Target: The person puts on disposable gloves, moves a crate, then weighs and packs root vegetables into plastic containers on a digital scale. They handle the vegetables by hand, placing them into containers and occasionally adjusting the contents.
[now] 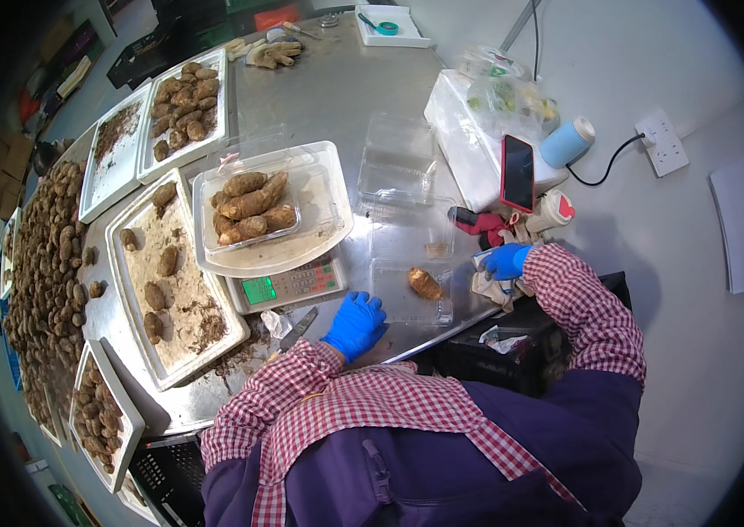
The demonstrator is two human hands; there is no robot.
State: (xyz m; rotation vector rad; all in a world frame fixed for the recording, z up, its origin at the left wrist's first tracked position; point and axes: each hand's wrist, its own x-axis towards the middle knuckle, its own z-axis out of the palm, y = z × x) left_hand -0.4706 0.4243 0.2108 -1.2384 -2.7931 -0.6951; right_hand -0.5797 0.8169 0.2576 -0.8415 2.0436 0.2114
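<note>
My left hand [354,327], in a blue glove, rests loosely closed at the table's front edge, with nothing visible in it. Beside it lie a knife [299,328] and a crumpled white paper [276,324]. My right hand [507,262], also blue-gloved, has its fingers bent at a small white-and-blue item [481,259] that is mostly covered. Between the hands, a single taro [424,283] lies in a clear plastic tray [387,294]. To the left, a digital scale [301,279] carries a white tub [326,235], in which a clear tray holds several taros [253,204].
Empty clear trays [396,167] line the table's middle. White trays [170,347] with taros and soil stand left, beside a big taro heap [51,246]. A phone [518,174] leans on a white foam box [455,110] at right. Gloves [273,54] lie at the back.
</note>
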